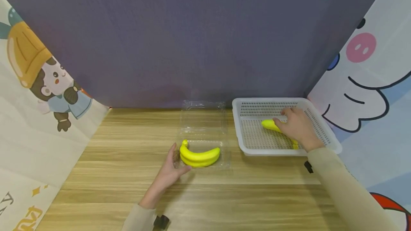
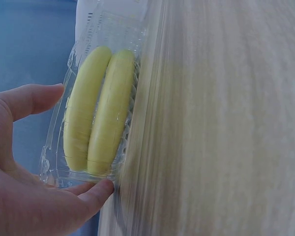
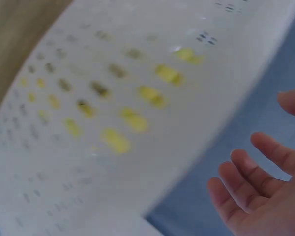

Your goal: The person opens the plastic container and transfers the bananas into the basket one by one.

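Two yellow bananas (image 1: pixel 199 158) (image 2: pixel 107 113) lie side by side in the lower half of a clear plastic clamshell box (image 1: pixel 224 159) (image 2: pixel 51 132), whose lid stands raised at the back. My left hand (image 1: pixel 170 170) (image 2: pixel 34 172) is at the box's left front corner, thumb and fingers spread wide and touching its edges. Over the white basket (image 1: pixel 239 127) (image 3: pixel 187 142) reaches my right hand (image 1: pixel 298 127) (image 3: pixel 265 182), its fingers loosely spread above a yellow banana (image 1: pixel 269 125). That hand hides the banana's middle; whether they touch I cannot tell. Yellow shows through the basket's slots in the right wrist view.
The basket stands right of the box on the wood-grain table (image 1: pixel 128 152), close to the dark back panel (image 1: pixel 192 38). Printed cartoon sheets rise at the left (image 1: pixel 57 99) and right (image 1: pixel 363 92). The basket's raised rim lies beneath my right wrist.
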`<action>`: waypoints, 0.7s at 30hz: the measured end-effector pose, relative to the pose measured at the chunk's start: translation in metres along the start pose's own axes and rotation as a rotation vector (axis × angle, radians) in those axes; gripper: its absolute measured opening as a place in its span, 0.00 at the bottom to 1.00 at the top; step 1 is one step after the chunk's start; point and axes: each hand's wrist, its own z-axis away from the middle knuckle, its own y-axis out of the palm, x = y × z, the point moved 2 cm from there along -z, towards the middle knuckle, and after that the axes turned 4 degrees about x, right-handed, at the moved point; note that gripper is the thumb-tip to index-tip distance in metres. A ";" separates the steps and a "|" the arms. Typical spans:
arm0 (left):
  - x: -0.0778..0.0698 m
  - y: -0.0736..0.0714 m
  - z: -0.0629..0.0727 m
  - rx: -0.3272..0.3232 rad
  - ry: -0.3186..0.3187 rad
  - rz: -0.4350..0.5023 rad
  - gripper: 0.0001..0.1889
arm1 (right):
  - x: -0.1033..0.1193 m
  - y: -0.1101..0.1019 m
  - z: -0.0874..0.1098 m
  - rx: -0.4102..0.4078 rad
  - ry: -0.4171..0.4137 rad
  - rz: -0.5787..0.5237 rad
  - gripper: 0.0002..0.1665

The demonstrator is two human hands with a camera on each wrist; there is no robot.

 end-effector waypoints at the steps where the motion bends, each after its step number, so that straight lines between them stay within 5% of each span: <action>1: 0.000 0.000 0.000 0.000 -0.001 0.000 0.60 | 0.003 -0.002 0.000 -0.009 -0.010 0.001 0.37; 21: 0.002 0.000 -0.001 -0.001 0.006 -0.020 0.60 | 0.065 -0.026 0.005 -0.044 -0.115 0.040 0.32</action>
